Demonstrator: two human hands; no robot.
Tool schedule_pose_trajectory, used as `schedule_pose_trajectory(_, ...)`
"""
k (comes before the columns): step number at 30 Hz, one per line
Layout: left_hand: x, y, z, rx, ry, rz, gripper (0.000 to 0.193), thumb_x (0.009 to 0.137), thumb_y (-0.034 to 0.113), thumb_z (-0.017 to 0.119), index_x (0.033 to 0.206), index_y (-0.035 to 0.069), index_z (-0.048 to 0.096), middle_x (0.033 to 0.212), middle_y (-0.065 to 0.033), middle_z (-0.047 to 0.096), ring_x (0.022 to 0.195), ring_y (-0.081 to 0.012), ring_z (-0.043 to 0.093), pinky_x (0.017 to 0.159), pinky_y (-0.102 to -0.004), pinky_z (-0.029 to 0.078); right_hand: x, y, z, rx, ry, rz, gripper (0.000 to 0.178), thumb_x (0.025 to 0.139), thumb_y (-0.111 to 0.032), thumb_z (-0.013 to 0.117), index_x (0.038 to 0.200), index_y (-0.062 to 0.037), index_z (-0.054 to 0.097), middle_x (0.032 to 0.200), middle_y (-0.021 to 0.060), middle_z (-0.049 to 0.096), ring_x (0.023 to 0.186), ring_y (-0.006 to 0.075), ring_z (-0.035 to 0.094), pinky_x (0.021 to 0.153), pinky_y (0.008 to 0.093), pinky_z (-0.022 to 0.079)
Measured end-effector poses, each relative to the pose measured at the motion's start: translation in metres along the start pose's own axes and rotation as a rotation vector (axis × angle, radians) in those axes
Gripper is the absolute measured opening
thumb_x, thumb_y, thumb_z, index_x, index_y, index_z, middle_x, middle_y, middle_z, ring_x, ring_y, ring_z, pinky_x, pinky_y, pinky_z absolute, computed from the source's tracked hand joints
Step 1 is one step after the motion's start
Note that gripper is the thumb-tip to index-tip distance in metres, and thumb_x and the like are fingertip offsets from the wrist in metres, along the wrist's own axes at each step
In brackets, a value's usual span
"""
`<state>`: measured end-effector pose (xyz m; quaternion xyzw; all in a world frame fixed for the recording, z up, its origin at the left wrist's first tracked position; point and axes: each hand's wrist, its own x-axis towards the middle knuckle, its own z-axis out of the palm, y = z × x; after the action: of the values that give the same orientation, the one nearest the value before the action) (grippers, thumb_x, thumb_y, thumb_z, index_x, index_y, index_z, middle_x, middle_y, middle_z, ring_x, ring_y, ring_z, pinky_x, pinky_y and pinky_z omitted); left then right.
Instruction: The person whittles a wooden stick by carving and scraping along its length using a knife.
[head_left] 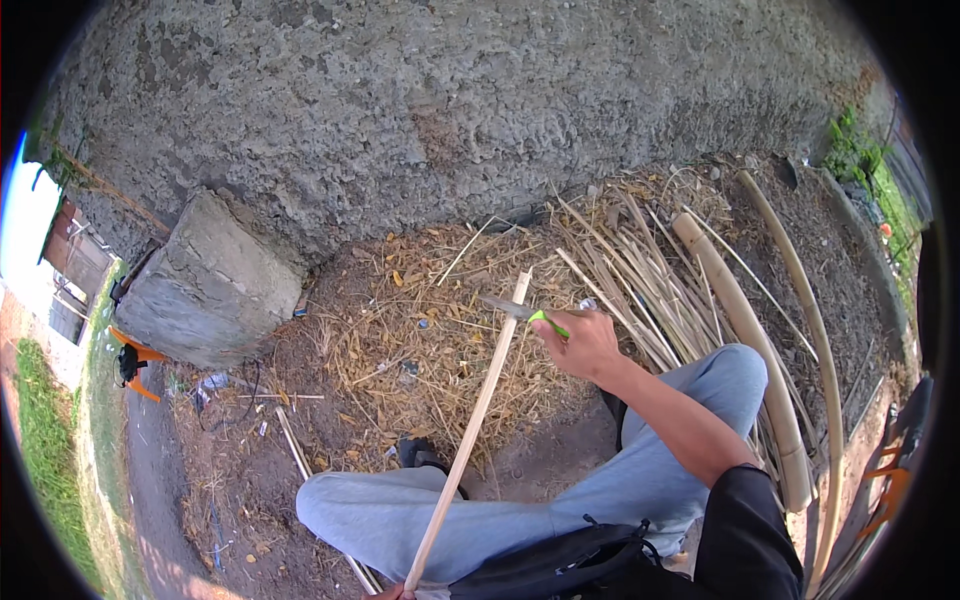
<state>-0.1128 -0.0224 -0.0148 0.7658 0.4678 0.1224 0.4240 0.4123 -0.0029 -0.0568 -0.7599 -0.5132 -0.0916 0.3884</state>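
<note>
A long pale bamboo strip (472,430) slants up from the lower edge, passing in front of my left leg. Its low end is in my left hand (388,594), which shows only in part at the bottom edge, fingers closed round the strip. My right hand (588,347) is closed on the bright green handle of a knife (506,307). The grey blade points left and lies across the strip a little below its far end; I cannot tell how deep it sits.
Split bamboo strips (640,275) lie piled at the right, beside a thick bamboo pole (740,330) and a longer curved pole (805,290). Dry shavings and leaves (410,340) cover the ground. A rough grey wall (450,110) rises ahead, with a concrete block (215,275) at the left.
</note>
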Motion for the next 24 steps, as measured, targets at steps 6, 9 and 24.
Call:
schedule_pose_trajectory(6,0.0,-0.003,-0.003,0.011,0.006,0.005,0.033,0.096,0.028,0.06,0.079,0.001,0.061,0.056,0.0003,0.037,0.053,-0.0104,0.033,0.047,-0.0328,0.028,0.001,0.003,0.009,-0.053,-0.049,0.039,0.032,0.096,-0.037,0.061,0.088,-0.0091,0.075,0.053,0.0111,0.061,0.038,0.027,0.055,0.038,0.0396,0.04)
schedule_pose_trajectory(9,-0.006,0.005,-0.004,-0.022,0.047,0.009,0.032,0.096,0.029,0.061,0.085,0.0,0.066,0.056,-0.0001,0.039,0.053,-0.0094,0.034,0.047,-0.0314,0.028,-0.004,-0.005,0.01,-0.003,-0.023,-0.078,0.032,0.096,-0.037,0.061,0.088,-0.0091,0.075,0.054,0.0108,0.061,0.04,0.028,0.056,0.04,0.0415,0.042)
schedule_pose_trajectory(24,-0.01,-0.013,0.004,-0.044,0.022,-0.221,0.031,0.095,0.029,0.062,0.081,0.001,0.063,0.059,0.0032,0.042,0.056,-0.0085,0.037,0.049,-0.0307,0.03,0.011,0.013,0.006,0.781,-0.013,0.889,0.047,0.101,-0.042,0.054,0.09,0.0,0.072,0.057,0.002,0.047,0.052,0.0086,0.039,0.05,0.0333,0.035)
